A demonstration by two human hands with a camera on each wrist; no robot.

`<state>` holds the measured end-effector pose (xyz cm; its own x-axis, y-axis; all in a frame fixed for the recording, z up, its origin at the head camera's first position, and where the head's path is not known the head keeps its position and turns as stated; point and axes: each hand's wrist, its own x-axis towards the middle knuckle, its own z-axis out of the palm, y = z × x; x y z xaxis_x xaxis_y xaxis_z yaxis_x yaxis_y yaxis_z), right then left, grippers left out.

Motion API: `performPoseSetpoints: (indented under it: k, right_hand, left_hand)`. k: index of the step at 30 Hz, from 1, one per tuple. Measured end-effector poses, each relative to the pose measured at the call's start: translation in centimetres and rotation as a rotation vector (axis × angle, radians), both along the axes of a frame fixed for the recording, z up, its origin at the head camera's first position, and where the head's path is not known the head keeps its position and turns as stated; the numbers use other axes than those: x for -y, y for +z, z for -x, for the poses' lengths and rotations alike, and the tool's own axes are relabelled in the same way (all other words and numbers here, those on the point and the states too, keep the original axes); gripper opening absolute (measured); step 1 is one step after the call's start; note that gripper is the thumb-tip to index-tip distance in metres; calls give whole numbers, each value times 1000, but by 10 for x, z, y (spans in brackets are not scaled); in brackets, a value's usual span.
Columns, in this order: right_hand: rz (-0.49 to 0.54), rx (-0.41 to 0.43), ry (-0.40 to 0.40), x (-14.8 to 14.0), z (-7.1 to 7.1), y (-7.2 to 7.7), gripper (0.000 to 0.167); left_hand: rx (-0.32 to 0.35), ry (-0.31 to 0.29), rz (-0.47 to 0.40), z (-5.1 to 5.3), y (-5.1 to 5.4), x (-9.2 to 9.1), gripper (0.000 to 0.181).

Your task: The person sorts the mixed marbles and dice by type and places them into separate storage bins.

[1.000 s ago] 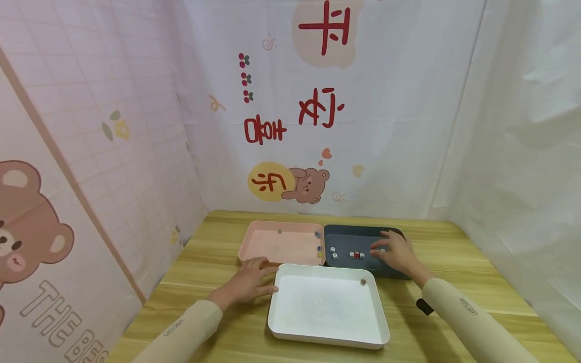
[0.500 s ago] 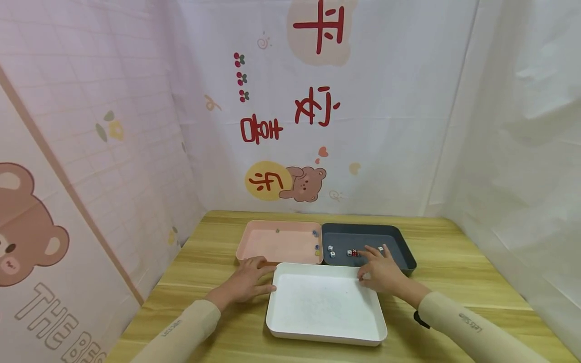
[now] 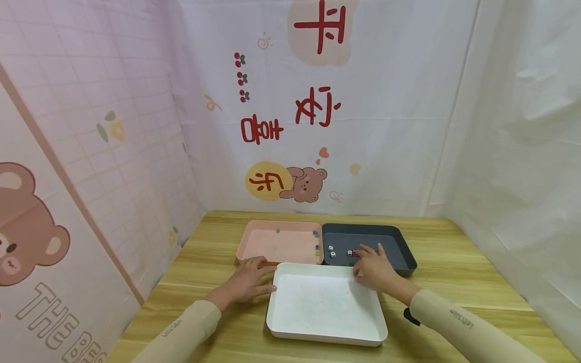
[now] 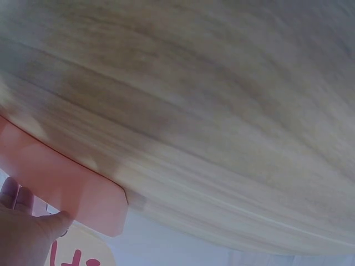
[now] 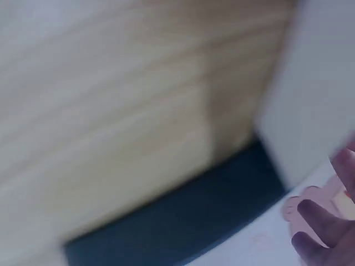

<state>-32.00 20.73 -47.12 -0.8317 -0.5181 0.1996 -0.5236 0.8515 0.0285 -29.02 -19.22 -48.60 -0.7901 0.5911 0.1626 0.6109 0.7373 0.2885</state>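
Note:
The white tray (image 3: 324,310) lies nearest the person. My left hand (image 3: 245,280) rests at its left rim, fingers loosely spread, thumb and fingertips by the wall; in the left wrist view the hand (image 4: 33,233) is seen in front of the pink tray (image 4: 66,183). My right hand (image 3: 376,269) is over the white tray's far right corner, thumb and index finger drawn together low, other fingers stretched toward the dark blue tray (image 3: 395,252). The small brown piece at that corner is hidden under these fingertips. The right wrist view shows the hand (image 5: 327,227) only partly and blurred.
Behind, the pink tray (image 3: 268,242) holds a few tiny blue and yellowish pieces (image 3: 317,247). White dice (image 3: 333,254) and a red die (image 3: 354,253) lie in the dark blue tray. Everything stands on a wood-grain table (image 3: 199,262) enclosed by white printed cloth (image 3: 386,151).
My right hand has come from above the dark blue tray down and left to the white tray's far right corner, covering the small brown piece. The left hand stays at the rim.

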Motion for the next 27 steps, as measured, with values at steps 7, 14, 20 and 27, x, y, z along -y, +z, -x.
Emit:
performPoseSetpoints:
  k: [7,14,20,27]
  right_hand:
    - [320,159,-68,53,27,29,5]
    - [473,263,-284,96,60,31,15]
    - [524,230,-392,114,72,22,14]
    - [504,272,-421,123,78,17,21]
  left_hand:
    - [-6,3,2,1,-2,2,60]
    - [-10,-11,1,2,-2,1,60]
    - [0,-5,0,1,0,1,60]
    - [-14,0,17,3,-3,3,60]
